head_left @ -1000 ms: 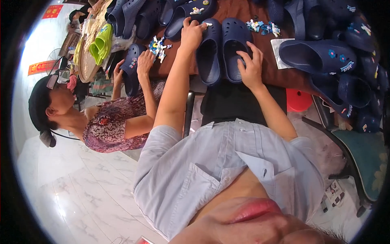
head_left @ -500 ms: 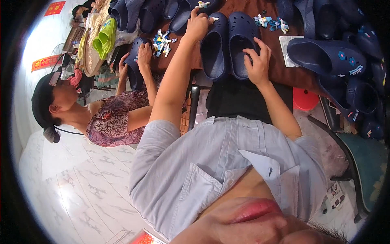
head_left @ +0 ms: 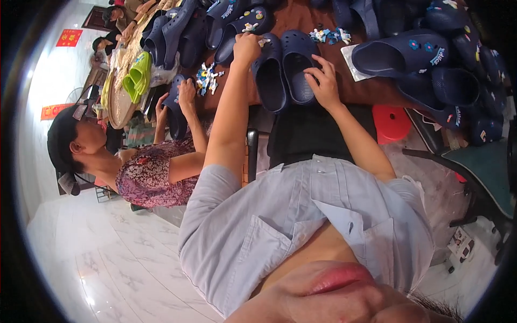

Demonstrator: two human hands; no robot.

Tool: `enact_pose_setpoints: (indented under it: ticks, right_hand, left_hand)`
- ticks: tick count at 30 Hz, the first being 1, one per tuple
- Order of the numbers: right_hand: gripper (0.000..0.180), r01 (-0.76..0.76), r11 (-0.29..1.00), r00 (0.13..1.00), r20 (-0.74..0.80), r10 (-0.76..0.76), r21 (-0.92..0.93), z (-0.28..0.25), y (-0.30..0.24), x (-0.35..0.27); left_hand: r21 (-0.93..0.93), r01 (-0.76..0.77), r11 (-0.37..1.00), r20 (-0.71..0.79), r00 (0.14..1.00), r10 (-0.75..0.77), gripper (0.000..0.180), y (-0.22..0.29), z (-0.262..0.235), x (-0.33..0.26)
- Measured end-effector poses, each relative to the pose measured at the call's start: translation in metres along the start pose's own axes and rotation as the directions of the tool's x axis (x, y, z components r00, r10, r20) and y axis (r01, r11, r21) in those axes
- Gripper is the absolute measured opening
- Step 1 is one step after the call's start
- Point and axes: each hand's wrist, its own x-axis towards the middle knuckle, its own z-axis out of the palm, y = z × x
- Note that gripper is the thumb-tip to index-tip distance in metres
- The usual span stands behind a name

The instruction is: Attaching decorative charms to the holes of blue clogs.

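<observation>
Left hand point(head_left: 246, 48) reached farther, grip pinching charm point(head_left: 264, 41); right hand point(head_left: 323, 83) grip apart on clog point(head_left: 297, 67); brown table point(head_left: 371, 89).

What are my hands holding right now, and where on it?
The left hand pinches a small charm over the left clog. The right hand rests on the right clog at its heel rim; a closed grip cannot be told.

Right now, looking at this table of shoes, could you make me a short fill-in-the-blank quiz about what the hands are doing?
1. The right hand rests on a clog coloured dark ____.
2. The left hand pinches a small charm above the ____ clog of the pair.
3. A pair of bright ____ clogs lies far to the left.

Missing words: blue; left; green
</observation>
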Motion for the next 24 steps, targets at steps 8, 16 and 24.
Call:
enact_pose_setpoints:
  ticks: [8,16,24]
  right_hand:
    - [0.016,0.057,0.998,0.998,0.000,-0.057,0.023,0.000,0.001,-0.003]
    - [0.013,0.031,0.999,1.000,-0.002,-0.031,-0.021,0.000,-0.001,-0.003]
    - [0.010,0.057,0.998,0.998,-0.022,-0.057,-0.034,0.001,0.000,-0.002]
  left_hand:
    - [-0.097,-0.217,0.971,-0.200,0.960,0.195,0.021,0.075,-0.005,0.034]
    - [0.010,-0.339,0.941,0.059,0.939,0.338,0.031,0.131,0.028,0.074]
    - [0.080,-0.245,0.966,0.157,0.960,0.231,0.033,0.143,0.047,0.081]
